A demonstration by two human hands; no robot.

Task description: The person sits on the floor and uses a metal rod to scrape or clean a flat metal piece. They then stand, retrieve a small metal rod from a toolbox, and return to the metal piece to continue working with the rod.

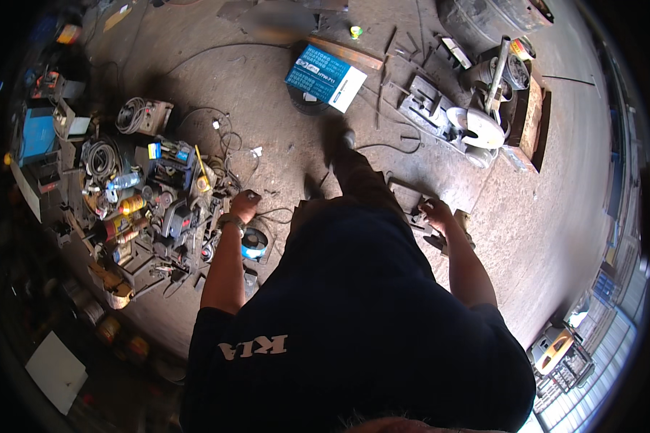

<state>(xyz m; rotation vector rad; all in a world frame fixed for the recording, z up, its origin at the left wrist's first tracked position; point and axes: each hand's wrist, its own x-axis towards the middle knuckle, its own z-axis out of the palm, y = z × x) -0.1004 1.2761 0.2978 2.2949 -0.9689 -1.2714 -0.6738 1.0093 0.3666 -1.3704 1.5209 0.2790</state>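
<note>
Broadly, a sprawling pile of tools (175, 218) spreads leftward from the left hand (247, 204), while a metal drum (477, 23) sits far ahead of the right hand (435, 213). Between that drum and the right hand, somewhat to its right, is a cut-off saw (477, 128). A blue cardboard box (319, 76) lies well ahead, between both hands. An angular metal frame (406, 185) is just beside the right hand, on its inner side; a blue-and-black spool (255, 252) is just behind the left. Both hands' fingers are bent inward; whether either clasps anything, I cannot tell.
</note>
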